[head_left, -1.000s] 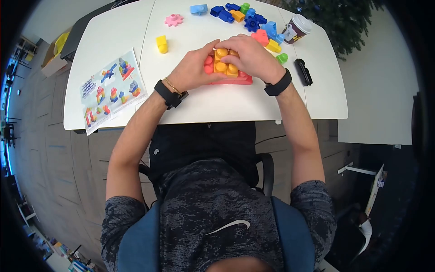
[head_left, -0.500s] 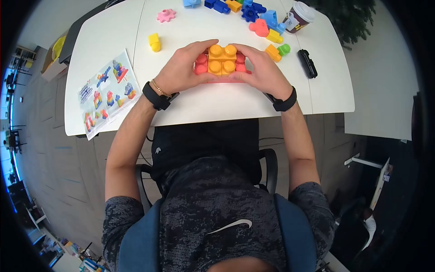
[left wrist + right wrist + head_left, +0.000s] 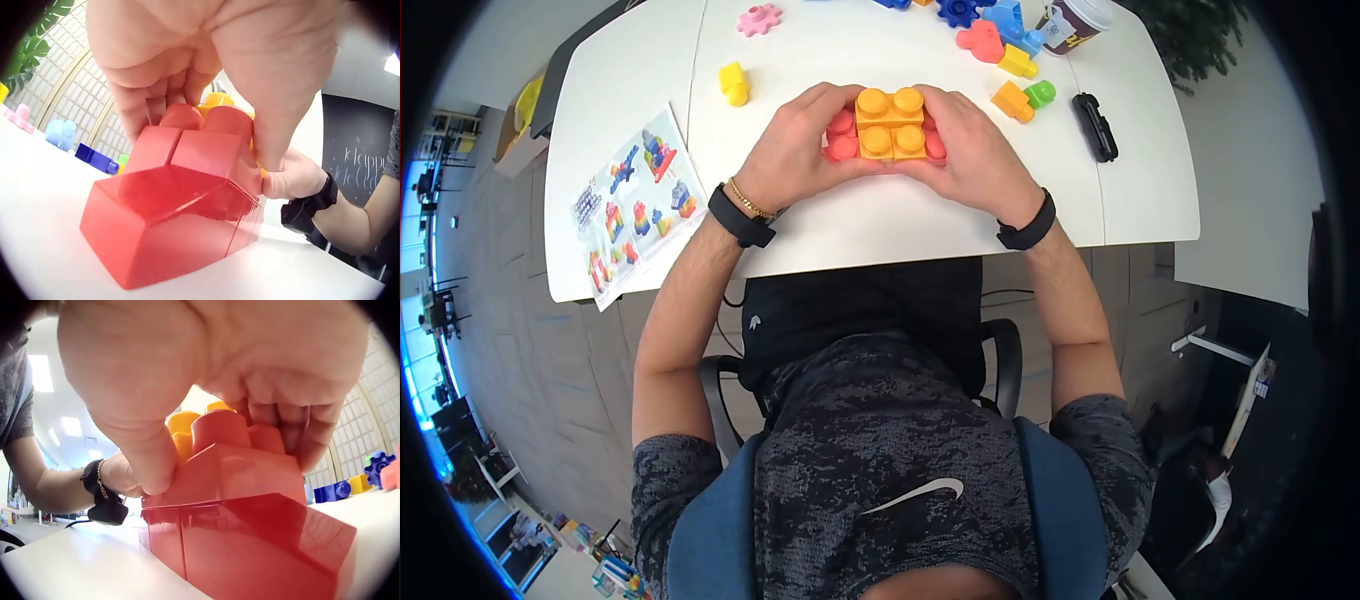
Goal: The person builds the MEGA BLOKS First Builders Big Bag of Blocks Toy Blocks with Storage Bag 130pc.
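Observation:
In the head view, orange-yellow toy blocks (image 3: pixel 890 142) with round studs sit on the middle of a row of red toy blocks (image 3: pixel 841 148). My left hand (image 3: pixel 805 142) grips the row's left end, thumb at the near side and fingers at the far side. At the other end, my right hand (image 3: pixel 978 150) holds on the same way. Both wrist views give the layers: an upper red block (image 3: pixel 206 150) lies on a longer red base (image 3: pixel 250 550) with sloped ends. The base is low over the white table (image 3: pixel 44 231).
A picture sheet (image 3: pixel 640 205) lies at the left. A yellow block (image 3: pixel 734 84) and a pink gear (image 3: pixel 759 19) are farther back. At the right are a green block (image 3: pixel 1040 94), an orange block (image 3: pixel 1012 101), a black case (image 3: pixel 1095 127) and a paper cup (image 3: pixel 1068 30).
My right hand has come off the top of the orange-yellow blocks to the red row's right end. The left hand keeps to its side. The head view has shifted, moving the far blocks toward its top edge.

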Demonstrator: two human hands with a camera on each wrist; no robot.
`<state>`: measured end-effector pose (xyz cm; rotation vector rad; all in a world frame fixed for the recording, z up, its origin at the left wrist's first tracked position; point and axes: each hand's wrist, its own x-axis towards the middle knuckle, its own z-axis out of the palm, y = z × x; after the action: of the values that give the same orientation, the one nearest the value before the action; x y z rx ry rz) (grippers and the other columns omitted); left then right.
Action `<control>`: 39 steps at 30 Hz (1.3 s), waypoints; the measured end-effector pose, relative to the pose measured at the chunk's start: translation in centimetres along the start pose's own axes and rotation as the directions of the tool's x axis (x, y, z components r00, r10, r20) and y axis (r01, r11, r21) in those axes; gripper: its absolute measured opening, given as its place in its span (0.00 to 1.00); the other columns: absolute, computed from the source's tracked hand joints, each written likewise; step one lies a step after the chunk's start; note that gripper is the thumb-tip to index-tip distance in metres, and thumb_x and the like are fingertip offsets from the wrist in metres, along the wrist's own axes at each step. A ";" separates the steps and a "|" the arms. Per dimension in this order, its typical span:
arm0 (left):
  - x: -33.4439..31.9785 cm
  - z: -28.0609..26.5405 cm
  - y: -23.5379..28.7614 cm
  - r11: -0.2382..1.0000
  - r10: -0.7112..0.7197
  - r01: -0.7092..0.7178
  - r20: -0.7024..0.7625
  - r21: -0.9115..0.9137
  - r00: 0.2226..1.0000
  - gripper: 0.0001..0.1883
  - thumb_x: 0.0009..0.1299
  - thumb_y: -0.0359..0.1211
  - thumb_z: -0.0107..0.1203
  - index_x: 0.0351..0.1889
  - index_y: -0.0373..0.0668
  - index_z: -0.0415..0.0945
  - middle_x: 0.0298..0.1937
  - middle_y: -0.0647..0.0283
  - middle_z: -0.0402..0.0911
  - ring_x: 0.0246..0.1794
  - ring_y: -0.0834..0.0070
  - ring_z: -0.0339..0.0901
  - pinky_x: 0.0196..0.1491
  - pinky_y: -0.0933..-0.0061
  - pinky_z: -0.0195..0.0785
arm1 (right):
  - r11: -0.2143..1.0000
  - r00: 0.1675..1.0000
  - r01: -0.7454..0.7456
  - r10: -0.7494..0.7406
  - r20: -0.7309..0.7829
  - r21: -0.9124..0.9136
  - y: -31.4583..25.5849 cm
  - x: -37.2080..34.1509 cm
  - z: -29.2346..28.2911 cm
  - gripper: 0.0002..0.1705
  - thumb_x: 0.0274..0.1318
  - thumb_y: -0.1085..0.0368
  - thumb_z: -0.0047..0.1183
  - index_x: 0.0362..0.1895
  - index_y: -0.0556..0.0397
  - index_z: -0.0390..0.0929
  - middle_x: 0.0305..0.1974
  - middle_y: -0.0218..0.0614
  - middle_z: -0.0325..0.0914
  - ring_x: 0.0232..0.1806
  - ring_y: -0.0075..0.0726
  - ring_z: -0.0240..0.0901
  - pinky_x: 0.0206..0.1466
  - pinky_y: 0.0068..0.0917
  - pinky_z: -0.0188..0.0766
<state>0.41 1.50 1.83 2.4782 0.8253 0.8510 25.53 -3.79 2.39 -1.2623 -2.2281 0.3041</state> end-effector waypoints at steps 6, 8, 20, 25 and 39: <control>-0.5 -0.9 -0.7 0.975 0.062 -0.089 -0.134 -0.205 0.989 0.35 0.65 0.42 0.76 0.67 0.38 0.77 0.57 0.54 0.85 0.55 0.64 0.85 0.55 0.67 0.79 | 0.929 0.997 0.006 -0.036 0.074 0.370 3.6 1.2 -2.9 0.43 0.51 0.53 0.77 0.68 0.55 0.74 0.57 0.48 0.82 0.55 0.54 0.81 0.60 0.43 0.79; -1.5 -1.6 -2.6 0.955 -0.073 0.007 -0.211 -0.297 0.975 0.30 0.72 0.41 0.69 0.68 0.37 0.76 0.57 0.56 0.85 0.56 0.69 0.84 0.58 0.68 0.77 | 0.964 0.995 -0.092 0.099 -0.017 0.250 7.1 2.8 -4.2 0.42 0.52 0.53 0.76 0.68 0.54 0.75 0.59 0.48 0.82 0.56 0.54 0.81 0.60 0.43 0.79; -4.7 -3.5 -3.1 0.917 -0.377 0.324 -0.237 -0.234 0.896 0.11 0.76 0.34 0.66 0.47 0.34 0.87 0.37 0.66 0.90 0.38 0.83 0.84 0.46 0.77 0.77 | 0.779 0.935 -0.147 0.310 0.172 -0.609 12.8 7.9 -3.2 0.26 0.57 0.52 0.66 0.59 0.45 0.84 0.53 0.43 0.84 0.57 0.51 0.80 0.62 0.50 0.73; -5.1 -4.3 -4.8 0.848 -0.475 0.394 -0.176 -0.355 0.862 0.13 0.77 0.36 0.65 0.47 0.34 0.87 0.37 0.67 0.89 0.37 0.84 0.83 0.45 0.78 0.77 | 0.862 0.929 -0.164 0.299 0.220 -0.480 12.3 8.3 -3.3 0.27 0.58 0.49 0.68 0.57 0.50 0.83 0.50 0.45 0.83 0.53 0.54 0.82 0.54 0.48 0.78; -2.7 -7.7 -11.4 0.696 -0.545 0.543 -0.146 0.470 0.826 0.23 0.69 0.33 0.65 0.63 0.45 0.80 0.51 0.50 0.88 0.53 0.51 0.85 0.55 0.53 0.80 | 0.924 0.982 -0.163 0.187 0.037 -0.346 17.1 13.0 -1.6 0.16 0.55 0.58 0.68 0.41 0.55 0.82 0.37 0.47 0.86 0.46 0.56 0.84 0.52 0.47 0.81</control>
<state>-10.95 9.57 0.36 2.3758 1.8604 0.4422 33.46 16.14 0.60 -1.6631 -2.2982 0.0234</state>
